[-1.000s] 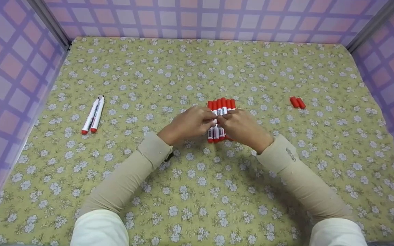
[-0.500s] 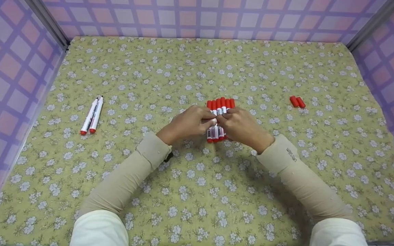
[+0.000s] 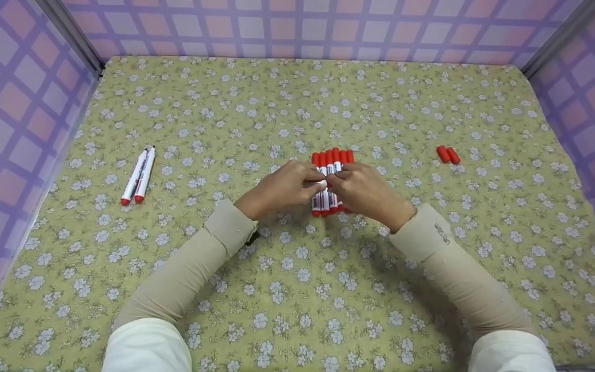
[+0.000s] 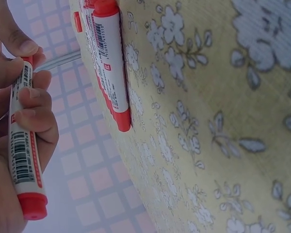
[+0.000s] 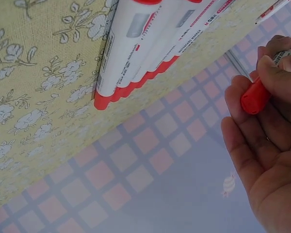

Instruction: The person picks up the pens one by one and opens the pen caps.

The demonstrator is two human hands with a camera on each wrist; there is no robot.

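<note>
Over the middle of the table my left hand [image 3: 288,187] and right hand [image 3: 369,195] meet at the fingertips. A white whiteboard marker [image 4: 25,155] with a barcode and red end lies across the left fingers, which curl round its barrel. Thumb and finger of the right hand pinch its red cap [image 5: 256,97] at the other end. Beneath both hands lies a row of capped whiteboard markers [image 3: 325,200], side by side with red caps toward the back; the hands cover part of it.
Two uncapped markers [image 3: 145,175] lie at the left, dark tips toward the back. On the right, two loose red caps [image 3: 442,154] rest side by side. Checkered panels [image 3: 297,31] border the flowered tablecloth [image 3: 277,310] at the back and sides.
</note>
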